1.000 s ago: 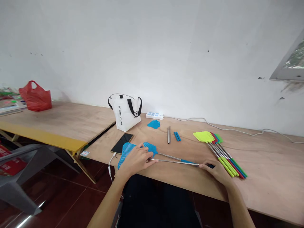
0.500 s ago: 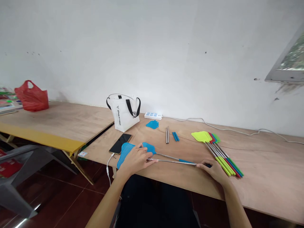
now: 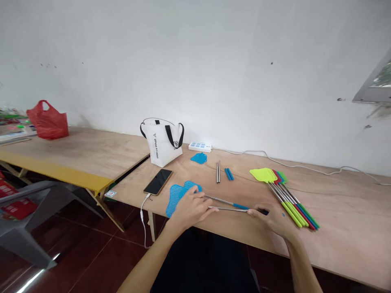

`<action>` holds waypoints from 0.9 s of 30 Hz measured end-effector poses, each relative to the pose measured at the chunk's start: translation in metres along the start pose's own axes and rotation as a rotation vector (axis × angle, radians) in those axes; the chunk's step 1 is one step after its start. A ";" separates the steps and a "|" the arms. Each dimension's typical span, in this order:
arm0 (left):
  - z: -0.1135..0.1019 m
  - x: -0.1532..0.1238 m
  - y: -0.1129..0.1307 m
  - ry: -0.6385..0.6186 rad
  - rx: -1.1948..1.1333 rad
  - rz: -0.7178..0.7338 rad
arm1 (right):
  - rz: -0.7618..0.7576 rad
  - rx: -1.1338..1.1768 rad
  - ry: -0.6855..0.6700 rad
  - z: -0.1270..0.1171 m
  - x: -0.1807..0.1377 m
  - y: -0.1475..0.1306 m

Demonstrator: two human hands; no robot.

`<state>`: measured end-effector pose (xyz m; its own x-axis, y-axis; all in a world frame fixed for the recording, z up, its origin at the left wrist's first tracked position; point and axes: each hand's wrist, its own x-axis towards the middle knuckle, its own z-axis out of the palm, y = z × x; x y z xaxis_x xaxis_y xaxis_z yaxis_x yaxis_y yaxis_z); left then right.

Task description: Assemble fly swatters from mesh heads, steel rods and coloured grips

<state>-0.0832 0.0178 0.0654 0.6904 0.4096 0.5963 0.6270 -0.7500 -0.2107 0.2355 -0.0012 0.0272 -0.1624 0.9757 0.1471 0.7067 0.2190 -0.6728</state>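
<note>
We are holding a blue fly swatter (image 3: 176, 197) flat along the front edge of the desk (image 3: 336, 221), toward its left corner. Our left hand (image 3: 190, 208) is covering the spot where the mesh head meets the thin metal rod (image 3: 229, 209), and its grip is clamping down on that joint. Our right hand (image 3: 274, 221) is closing its grip around the dark handle at the other end.

Compared with half a second ago, the left hand is sitting closer to the right one, and the stretch of bare rod between them is looking clearly shorter. The mesh head is lying further from the phone (image 3: 158, 181) than it was. The right hand is staying about where it was.

A second blue swatter (image 3: 224, 201) is lying just behind the held one, its head partly hidden by our left fingers. The phone is resting near the left edge with a white cable (image 3: 143, 211) hanging off the front. Behind it a white tote bag (image 3: 161, 143) is standing upright, with a power strip (image 3: 199, 146) by the back edge. A bundle of coloured swatters (image 3: 288, 197) is lying just beside our right hand. Further in from our hands, two short metal rods (image 3: 218, 172) and two blue sleeves (image 3: 229, 174) are lying side by side.
</note>
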 end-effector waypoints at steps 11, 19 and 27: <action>0.027 -0.002 0.012 -0.113 -0.105 0.022 | -0.119 -0.192 0.073 0.052 0.002 -0.068; 0.022 -0.005 0.000 -0.182 -0.127 0.063 | -0.140 -0.179 0.048 0.065 0.003 -0.073; 0.017 -0.010 -0.012 -0.202 -0.104 0.056 | -0.142 -0.131 0.048 0.094 0.007 -0.070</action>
<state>-0.0914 0.0316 0.0494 0.7876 0.4541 0.4164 0.5526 -0.8195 -0.1516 0.1195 -0.0101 0.0071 -0.2359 0.9333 0.2707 0.7631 0.3504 -0.5430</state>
